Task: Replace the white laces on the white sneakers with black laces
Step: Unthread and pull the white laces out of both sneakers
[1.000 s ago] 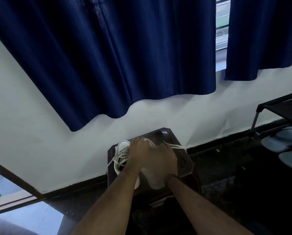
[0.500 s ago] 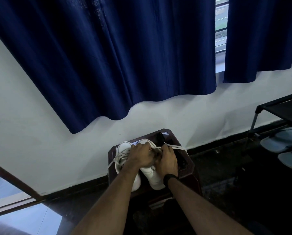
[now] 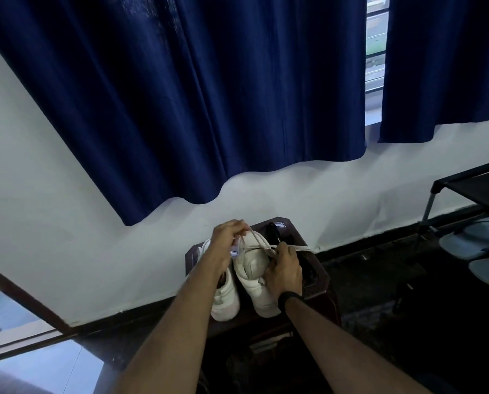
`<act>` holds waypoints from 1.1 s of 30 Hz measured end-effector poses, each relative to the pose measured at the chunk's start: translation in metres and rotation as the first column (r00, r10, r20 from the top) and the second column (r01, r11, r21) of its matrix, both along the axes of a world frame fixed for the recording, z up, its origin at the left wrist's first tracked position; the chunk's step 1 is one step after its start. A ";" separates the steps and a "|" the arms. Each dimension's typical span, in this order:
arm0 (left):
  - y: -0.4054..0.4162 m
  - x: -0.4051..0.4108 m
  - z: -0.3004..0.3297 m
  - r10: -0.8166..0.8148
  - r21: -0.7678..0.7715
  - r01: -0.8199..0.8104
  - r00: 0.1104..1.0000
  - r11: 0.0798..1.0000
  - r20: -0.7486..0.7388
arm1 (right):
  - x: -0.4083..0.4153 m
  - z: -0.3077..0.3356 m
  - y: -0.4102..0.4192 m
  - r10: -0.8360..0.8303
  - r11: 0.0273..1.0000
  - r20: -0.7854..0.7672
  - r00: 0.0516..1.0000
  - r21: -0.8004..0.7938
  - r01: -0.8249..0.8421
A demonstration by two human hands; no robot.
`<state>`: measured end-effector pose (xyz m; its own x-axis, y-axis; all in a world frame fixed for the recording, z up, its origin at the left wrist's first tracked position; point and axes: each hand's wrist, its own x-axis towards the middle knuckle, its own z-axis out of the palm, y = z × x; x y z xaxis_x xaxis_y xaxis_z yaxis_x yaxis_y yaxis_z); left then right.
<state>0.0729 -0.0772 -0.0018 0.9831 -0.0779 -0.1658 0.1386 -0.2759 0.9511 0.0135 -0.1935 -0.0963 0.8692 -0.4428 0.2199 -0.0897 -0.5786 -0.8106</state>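
Evidently you had both white sneakers (image 3: pixel 251 280) standing side by side on the dark wooden stool (image 3: pixel 314 280) so each hand could work the right shoe's white lace (image 3: pixel 266 247). Your left hand (image 3: pixel 227 237) pinched one strand up and away; your right hand (image 3: pixel 284 268) curled round the other near the eyelets, probably to loosen it. A dark bundle behind, possibly black laces (image 3: pixel 272 230), lay untouched.
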 end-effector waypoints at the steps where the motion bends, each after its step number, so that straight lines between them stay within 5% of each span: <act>1: 0.006 0.002 0.000 0.006 -0.015 -0.007 0.999 1.000 -0.044 | 0.000 0.000 0.001 -0.003 1.000 0.000 1.000 -0.006 0.003; 4: 0.020 0.000 0.000 -0.055 0.242 0.065 0.997 0.968 -0.047 | 0.001 0.001 0.002 -0.002 1.000 0.001 1.000 -0.016 0.002; 5: 0.023 -0.002 0.001 -0.053 0.221 0.054 0.999 0.974 -0.010 | 0.001 0.001 0.002 -0.001 1.000 0.002 1.000 -0.012 0.001; 8: 0.027 -0.005 0.014 0.059 -0.253 -0.055 0.998 0.966 0.008 | 0.002 -0.001 0.002 -0.002 1.000 0.001 1.000 -0.021 0.002; 10: 0.035 0.000 0.015 0.169 -0.306 -0.187 0.982 0.934 -0.085 | 0.002 -0.001 0.001 -0.009 0.999 -0.013 1.000 -0.037 0.008; 11: 0.040 0.002 0.014 0.237 -0.183 -0.257 0.964 0.949 -0.122 | 0.002 -0.001 0.001 -0.011 0.999 -0.018 1.000 -0.039 0.010; 13: 0.050 0.000 0.009 0.326 0.302 -0.292 0.943 0.907 -0.066 | 0.002 0.000 0.002 -0.008 0.999 -0.020 1.000 -0.039 0.008; 15: 0.055 -0.004 0.000 0.302 0.670 -0.284 0.949 0.686 0.093 | 0.001 0.001 0.002 -0.003 0.999 -0.021 1.000 -0.033 0.002; 16: 0.052 -0.005 -0.004 0.223 0.713 -0.287 0.957 0.639 0.185 | 0.001 0.001 0.001 -0.001 1.000 -0.020 1.000 -0.029 0.000; 20: 0.027 0.000 -0.023 -0.155 0.650 -0.065 0.949 0.757 0.276 | 0.002 0.000 0.001 -0.004 1.000 -0.025 1.000 -0.028 0.003; 23: 0.009 0.007 -0.042 -0.383 0.834 0.070 0.907 0.547 0.175 | 0.002 -0.002 0.000 0.014 1.000 -0.013 1.000 -0.021 -0.014; 27: -0.005 0.007 -0.052 -0.511 0.933 -0.112 0.811 0.343 0.285 | 0.002 -0.002 -0.001 0.016 1.000 -0.014 1.000 -0.017 -0.017; 28: -0.006 0.007 -0.052 -0.520 0.924 -0.164 0.786 0.345 0.333 | 0.002 -0.002 -0.001 0.018 1.000 -0.012 1.000 -0.011 -0.018; 30: -0.006 0.002 -0.047 -0.400 0.782 -0.234 0.754 0.578 0.521 | 0.002 -0.002 -0.001 0.017 1.000 -0.005 1.000 -0.008 -0.017; 32: -0.004 -0.003 -0.030 0.031 0.400 -0.397 0.740 0.826 0.672 | 0.002 -0.002 0.000 0.007 1.000 0.001 1.000 -0.010 -0.007; 33: 0.001 -0.001 -0.019 0.286 0.179 -0.515 0.695 0.838 0.659 | 0.002 -0.002 0.000 0.002 1.000 0.003 1.000 -0.009 -0.002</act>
